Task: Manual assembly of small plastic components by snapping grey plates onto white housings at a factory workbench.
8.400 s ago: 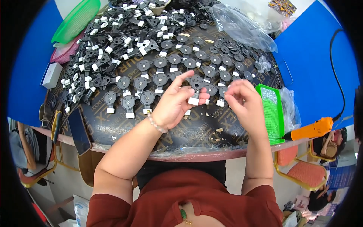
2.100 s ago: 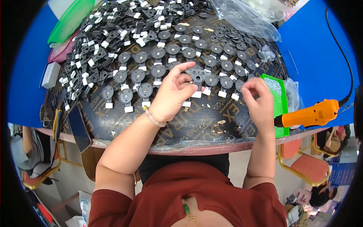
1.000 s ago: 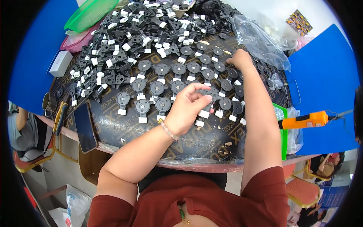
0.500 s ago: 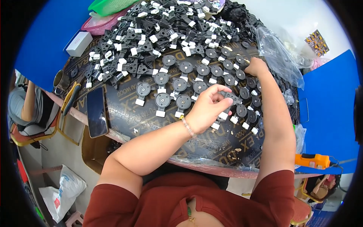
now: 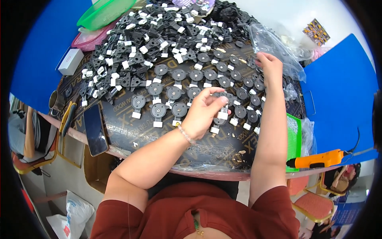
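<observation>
My left hand (image 5: 203, 111) is closed, thumb and fingers pinching a black plastic piece with a white block end (image 5: 223, 115). It is over rows of round black disc assemblies (image 5: 174, 93) with white ends, laid out on the dark printed board (image 5: 127, 115). Farther right, my right hand (image 5: 271, 69) has its fingertips drawn together at the right edge of the discs, by the clear plastic bag (image 5: 274, 46). Whatever those fingertips hold, if anything, is too small to make out. Behind the rows rises a large heap of loose black pieces with white ends (image 5: 143, 47).
On the left are a phone (image 5: 95, 129), yellow-handled pliers (image 5: 67, 119), a metal cup (image 5: 57, 99) and a white box (image 5: 71, 61). Green (image 5: 99, 16) and pink baskets (image 5: 81, 42) stand far left. An orange corded tool (image 5: 320, 159) lies by a green tray (image 5: 294, 139) at right.
The view has shifted, so the table sits farther left in it. My right hand has moved off the discs toward the plastic bag. My left hand keeps its pinch on the piece.
</observation>
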The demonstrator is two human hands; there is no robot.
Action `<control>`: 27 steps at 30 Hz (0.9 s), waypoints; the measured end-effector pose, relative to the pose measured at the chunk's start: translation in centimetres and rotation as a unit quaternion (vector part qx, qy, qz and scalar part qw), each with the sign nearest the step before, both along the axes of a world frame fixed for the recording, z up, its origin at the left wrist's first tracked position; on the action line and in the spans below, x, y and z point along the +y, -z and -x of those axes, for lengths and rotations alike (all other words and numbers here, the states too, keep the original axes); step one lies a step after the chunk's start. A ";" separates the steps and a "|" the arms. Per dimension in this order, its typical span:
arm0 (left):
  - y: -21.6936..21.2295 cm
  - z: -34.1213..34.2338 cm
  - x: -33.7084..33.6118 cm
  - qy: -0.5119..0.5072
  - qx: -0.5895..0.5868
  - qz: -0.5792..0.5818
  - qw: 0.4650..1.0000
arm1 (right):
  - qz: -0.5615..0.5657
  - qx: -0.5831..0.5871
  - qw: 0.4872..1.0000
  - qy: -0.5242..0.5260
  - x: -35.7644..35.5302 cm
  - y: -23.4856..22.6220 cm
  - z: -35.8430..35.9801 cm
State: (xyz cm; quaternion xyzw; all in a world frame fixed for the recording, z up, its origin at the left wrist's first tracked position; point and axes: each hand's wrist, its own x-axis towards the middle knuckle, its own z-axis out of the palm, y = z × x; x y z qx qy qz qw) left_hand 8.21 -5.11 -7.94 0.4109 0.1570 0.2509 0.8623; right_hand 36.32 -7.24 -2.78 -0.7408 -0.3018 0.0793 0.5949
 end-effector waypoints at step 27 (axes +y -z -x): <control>0.4 0.0 -0.6 0.047 -0.044 0.003 0.998 | 0.040 -0.241 0.938 -0.245 -10.0 1.0 14.0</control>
